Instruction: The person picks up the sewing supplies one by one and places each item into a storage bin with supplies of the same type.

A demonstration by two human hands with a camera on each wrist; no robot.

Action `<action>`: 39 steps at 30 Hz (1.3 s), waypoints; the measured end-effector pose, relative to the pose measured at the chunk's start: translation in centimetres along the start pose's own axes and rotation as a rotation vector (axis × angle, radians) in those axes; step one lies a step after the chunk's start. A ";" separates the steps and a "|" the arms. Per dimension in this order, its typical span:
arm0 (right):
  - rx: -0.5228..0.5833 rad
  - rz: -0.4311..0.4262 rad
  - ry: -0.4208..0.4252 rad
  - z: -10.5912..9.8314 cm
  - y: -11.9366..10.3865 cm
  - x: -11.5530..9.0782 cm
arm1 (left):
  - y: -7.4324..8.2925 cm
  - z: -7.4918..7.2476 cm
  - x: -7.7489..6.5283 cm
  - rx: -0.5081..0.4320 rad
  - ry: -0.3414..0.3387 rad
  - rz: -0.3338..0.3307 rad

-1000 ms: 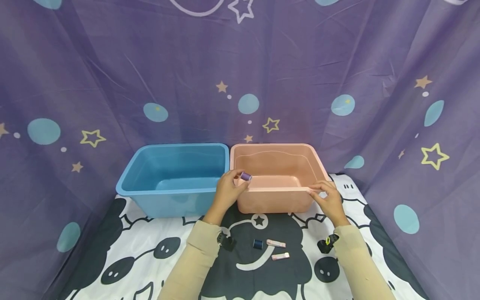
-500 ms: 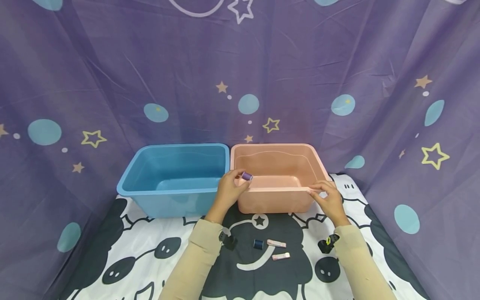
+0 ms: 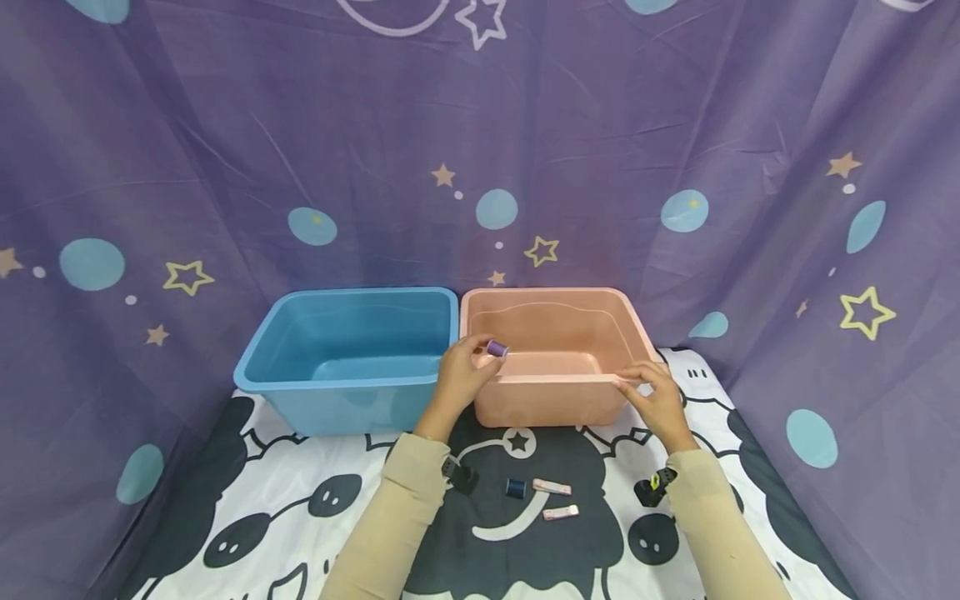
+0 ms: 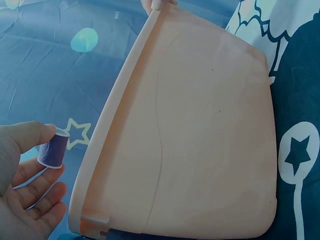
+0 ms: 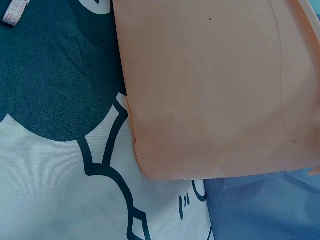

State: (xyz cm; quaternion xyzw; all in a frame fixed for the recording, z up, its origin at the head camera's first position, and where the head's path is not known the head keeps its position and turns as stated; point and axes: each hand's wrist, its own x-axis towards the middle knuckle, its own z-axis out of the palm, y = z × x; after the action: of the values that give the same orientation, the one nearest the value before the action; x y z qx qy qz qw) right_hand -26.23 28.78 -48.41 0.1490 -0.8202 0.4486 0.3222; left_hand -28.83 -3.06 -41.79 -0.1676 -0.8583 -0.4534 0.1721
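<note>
In the head view my left hand (image 3: 459, 382) holds a purple thread spool (image 3: 497, 348) between thumb and fingers, above the near left corner of the peach-pink bin (image 3: 555, 402). The left wrist view shows the spool (image 4: 53, 147) pinched beneath the thumb, with the lower fingers loosely curled, beside the bin's rim. At the bin's near right corner, my right hand (image 3: 658, 406) grips the rim, thumb in front and fingers over the top. It barely shows at the edge of the right wrist view.
A blue bin (image 3: 345, 386) stands left of the pink one. On the patterned cloth in front lie a navy thread spool (image 3: 515, 488) and two pale pink folded strips (image 3: 551, 487), one showing tape-measure numbers in the right wrist view. A purple curtain (image 3: 390, 150) hangs behind.
My left hand has shifted slightly right and away from me with the purple spool, which sits a little higher over the pink bin. The right hand stays on the rim.
</note>
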 end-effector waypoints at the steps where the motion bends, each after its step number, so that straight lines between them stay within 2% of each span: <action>1: 0.000 -0.001 0.000 0.0 0.0 0.0 | 0.0 0.1 0.0 -0.001 0.000 0.001; 17: 0.009 -0.015 -0.004 -0.2 -0.2 -0.1 | -0.1 0.4 0.6 -0.001 -0.020 -0.043; 24: 0.007 -0.011 -0.006 0.0 -0.1 -0.1 | -0.1 0.5 0.8 -0.002 -0.025 -0.050; 31: 0.007 -0.018 -0.003 0.0 -0.2 -0.1 | -0.1 0.7 1.0 -0.002 -0.019 -0.030; 39: 0.013 -0.009 0.004 0.0 -0.3 0.0 | -0.4 1.1 1.0 -0.003 -0.024 -0.047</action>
State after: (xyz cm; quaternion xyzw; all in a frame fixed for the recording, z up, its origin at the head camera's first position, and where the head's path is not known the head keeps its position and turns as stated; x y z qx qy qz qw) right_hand -26.05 28.57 -48.26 0.1537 -0.8160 0.4528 0.3249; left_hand -30.02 -2.25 -42.17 -0.1533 -0.8633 -0.4565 0.1510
